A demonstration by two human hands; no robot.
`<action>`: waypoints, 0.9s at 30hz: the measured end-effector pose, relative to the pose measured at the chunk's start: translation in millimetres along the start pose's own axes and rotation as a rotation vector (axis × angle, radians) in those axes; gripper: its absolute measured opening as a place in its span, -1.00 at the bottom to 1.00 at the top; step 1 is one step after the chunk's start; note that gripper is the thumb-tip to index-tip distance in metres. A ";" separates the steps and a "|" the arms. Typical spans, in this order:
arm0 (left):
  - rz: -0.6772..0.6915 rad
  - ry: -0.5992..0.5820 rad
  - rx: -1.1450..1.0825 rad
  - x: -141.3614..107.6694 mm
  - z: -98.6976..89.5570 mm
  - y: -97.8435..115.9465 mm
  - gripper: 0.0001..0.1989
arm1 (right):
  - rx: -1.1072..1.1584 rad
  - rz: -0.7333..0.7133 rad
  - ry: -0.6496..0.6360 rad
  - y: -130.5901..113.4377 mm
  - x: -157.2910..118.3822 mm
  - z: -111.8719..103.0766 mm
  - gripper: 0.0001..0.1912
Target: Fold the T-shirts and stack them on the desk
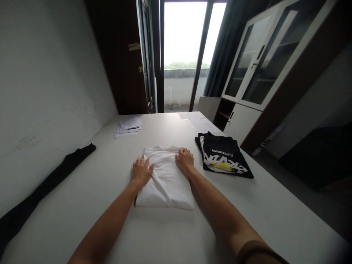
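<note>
A white shirt [167, 179], folded into a rough rectangle, lies flat on the table in front of me. Creases run across its middle, and a thin dark strip shows at its lower left corner. My left hand [142, 171] rests on its left edge with the fingers spread. On the upper right edge lies my right hand [185, 159], its fingers slightly bent and lying on the cloth. Neither hand lifts the fabric.
Folded black clothes [227, 152] with white and yellow print are stacked at the right. Papers [128, 128] lie at the far left of the white table [110, 179]. A long black cloth [52, 179] runs along the wall. A glass-door cabinet [264, 55] stands beyond the table's right edge.
</note>
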State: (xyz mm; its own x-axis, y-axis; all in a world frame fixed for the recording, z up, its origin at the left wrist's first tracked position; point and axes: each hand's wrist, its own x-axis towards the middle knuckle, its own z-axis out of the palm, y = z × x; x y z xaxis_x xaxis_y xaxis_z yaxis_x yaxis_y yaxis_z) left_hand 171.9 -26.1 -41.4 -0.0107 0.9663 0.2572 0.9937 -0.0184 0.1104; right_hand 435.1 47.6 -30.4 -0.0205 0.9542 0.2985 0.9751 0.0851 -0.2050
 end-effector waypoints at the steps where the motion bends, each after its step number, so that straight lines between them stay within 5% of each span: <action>1: -0.005 0.005 -0.014 -0.6 -2.3 1.3 -0.45 | -0.008 0.039 0.009 5.2 1.6 -2.0 -0.64; 6: -0.039 -0.023 -0.023 -1.3 -9.7 5.9 -0.46 | -0.025 0.148 -0.024 17.7 5.5 -5.9 -0.59; 11: -0.060 -0.099 -0.014 -0.3 -8.9 6.4 -0.47 | 0.052 0.145 -0.145 -0.4 -0.4 -1.5 -0.50; 21: -0.055 -0.117 -0.129 4.8 -7.3 -4.7 -0.49 | 0.483 0.121 -0.273 -10.1 4.2 0.8 -0.42; 27: -0.083 -0.104 -0.166 5.4 -7.1 -6.0 -0.50 | 0.536 0.041 -0.168 -14.0 -0.6 5.0 -0.15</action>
State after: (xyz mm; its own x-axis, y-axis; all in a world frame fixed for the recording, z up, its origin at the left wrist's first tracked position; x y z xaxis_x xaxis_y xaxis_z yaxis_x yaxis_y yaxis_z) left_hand 165.1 -22.5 -33.8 -0.0715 0.9875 0.1408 0.9579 0.0286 0.2856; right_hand 420.3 47.3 -32.3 -0.0624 0.9887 0.1365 0.7282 0.1386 -0.6712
